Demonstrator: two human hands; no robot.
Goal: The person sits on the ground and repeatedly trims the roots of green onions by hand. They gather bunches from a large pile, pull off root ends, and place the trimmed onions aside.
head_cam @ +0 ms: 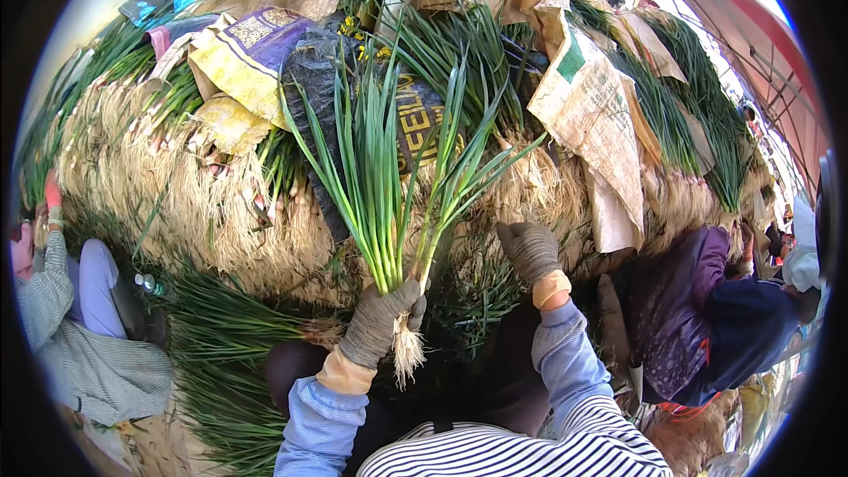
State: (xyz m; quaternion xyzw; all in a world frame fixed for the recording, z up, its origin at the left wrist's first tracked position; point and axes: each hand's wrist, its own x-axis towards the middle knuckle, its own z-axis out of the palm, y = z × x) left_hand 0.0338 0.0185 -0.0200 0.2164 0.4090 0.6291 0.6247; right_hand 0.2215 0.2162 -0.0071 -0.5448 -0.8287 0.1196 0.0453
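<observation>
My left hand point(387, 321), in a grey-brown knitted glove, is closed around a bunch of green garlic shoots point(384, 212). Pale roots point(407, 348) hang below the fist, and the long leaves fan upward in two clumps. To the right, my right hand point(528, 252), gloved alike, is raised in front of the heap with its fingers curled. Whether it pinches something small cannot be made out. Behind both hands rises a long heap of similar plants, their dry whitish roots point(199, 212) facing me.
Printed woven sacks point(589, 106) and a yellow and purple sack point(252, 66) cover parts of the heap. More green bunches point(232, 331) lie at lower left. A person in a grey top point(99, 364) sits at the left; others in dark clothes point(669, 318) are close at the right.
</observation>
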